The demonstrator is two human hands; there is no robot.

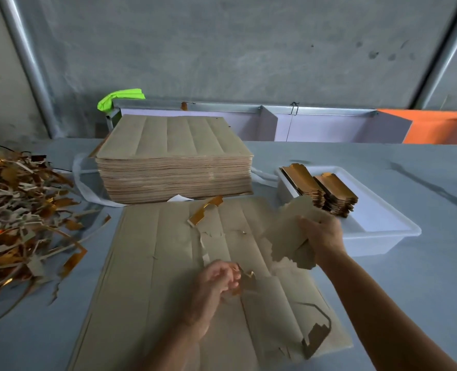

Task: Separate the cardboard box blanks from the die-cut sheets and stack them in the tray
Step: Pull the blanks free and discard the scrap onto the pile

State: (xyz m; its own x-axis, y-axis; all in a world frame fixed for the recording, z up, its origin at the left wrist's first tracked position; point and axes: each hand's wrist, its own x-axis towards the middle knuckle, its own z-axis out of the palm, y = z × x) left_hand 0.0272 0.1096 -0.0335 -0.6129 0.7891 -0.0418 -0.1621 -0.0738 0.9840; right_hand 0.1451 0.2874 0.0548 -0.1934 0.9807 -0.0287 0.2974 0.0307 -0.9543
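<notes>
1. A die-cut sheet point(168, 263) lies flat on the near part of the grey table point(409, 303), partly torn.
2. The right hand point(322, 238) grips a bundle of box blanks point(289, 236), raised just left of the white tray point(382, 231).
3. Two stacks of gold-faced blanks point(326, 191) stand in the tray's far end.
4. The left hand point(214, 287) pinches a small gold scrap point(248, 277) over the sheet.
5. A tall pile of uncut sheets point(173, 159) sits farther back.
6. A heap of waste strips point(21, 210) covers the table's left side.

we see tan sheets point(173, 135), gold-faced blanks point(326, 191) in a white tray point(382, 231), gold-and-grey scrap point(21, 210), a pale grey-blue counter point(409, 277), neon green cloth point(120, 99).
</notes>
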